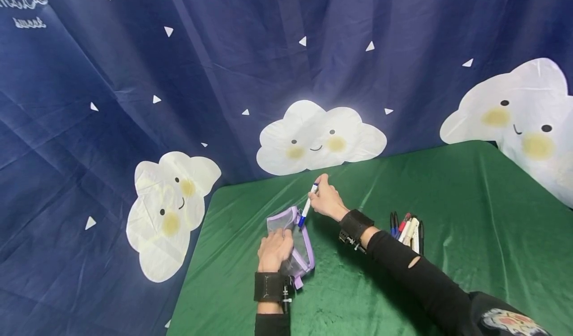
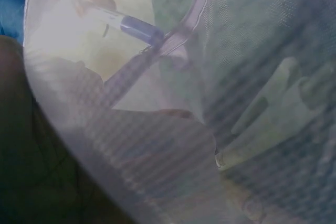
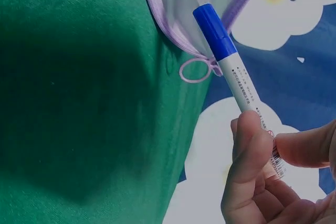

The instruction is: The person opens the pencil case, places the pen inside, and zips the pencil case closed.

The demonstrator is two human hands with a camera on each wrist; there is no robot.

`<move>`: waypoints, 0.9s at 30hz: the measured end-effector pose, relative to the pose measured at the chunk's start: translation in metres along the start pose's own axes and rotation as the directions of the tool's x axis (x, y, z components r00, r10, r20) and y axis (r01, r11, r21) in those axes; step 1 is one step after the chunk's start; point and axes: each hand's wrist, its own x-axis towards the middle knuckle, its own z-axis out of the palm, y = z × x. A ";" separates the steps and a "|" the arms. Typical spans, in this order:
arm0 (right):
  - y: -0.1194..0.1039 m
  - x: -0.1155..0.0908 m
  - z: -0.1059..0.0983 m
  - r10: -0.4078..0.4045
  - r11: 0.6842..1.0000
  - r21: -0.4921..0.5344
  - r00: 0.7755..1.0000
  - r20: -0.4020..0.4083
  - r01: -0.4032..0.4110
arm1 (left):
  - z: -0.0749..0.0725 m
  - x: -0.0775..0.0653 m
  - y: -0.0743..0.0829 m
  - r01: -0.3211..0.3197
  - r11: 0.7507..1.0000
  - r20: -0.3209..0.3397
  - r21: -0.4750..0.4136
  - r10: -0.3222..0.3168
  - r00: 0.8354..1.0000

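A blue-capped white marker [image 3: 239, 80] is pinched by its rear end between the thumb and fingers of my right hand [image 1: 328, 199]. Its cap points down at the open zip side of a clear mesh pencil pouch [image 1: 306, 249] with lilac edging. In the right wrist view the cap overlaps the pouch mouth, beside a lilac zip-pull loop [image 3: 195, 71]. My left hand [image 1: 274, 249] grips the pouch from its left side, fingertips over the mesh. Through the mesh, the left wrist view shows the blue cap [image 2: 137, 29] near the lilac edge; much there is blurred.
Several pens and markers [image 1: 408, 231] lie bunched on the green cloth [image 1: 483, 256], beside my right forearm and partly hidden by it. A dark blue curtain [image 1: 233, 38] with smiling white clouds hangs behind the table's far edge and along its left side.
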 end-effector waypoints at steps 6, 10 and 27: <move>0.001 0.000 0.008 0.010 1.000 -0.004 0.999 0.030 -0.010 | -0.002 0.001 0.001 0.000 1.000 -0.001 -0.005 0.000 1.000; 0.001 -0.002 0.014 0.021 1.000 -0.003 0.999 0.044 -0.021 | -0.002 0.001 0.001 -0.001 1.000 -0.004 0.001 0.001 1.000; 0.004 -0.009 0.036 0.029 0.999 0.031 0.990 0.135 -0.033 | 0.001 0.003 0.001 0.003 1.000 -0.009 0.012 -0.003 1.000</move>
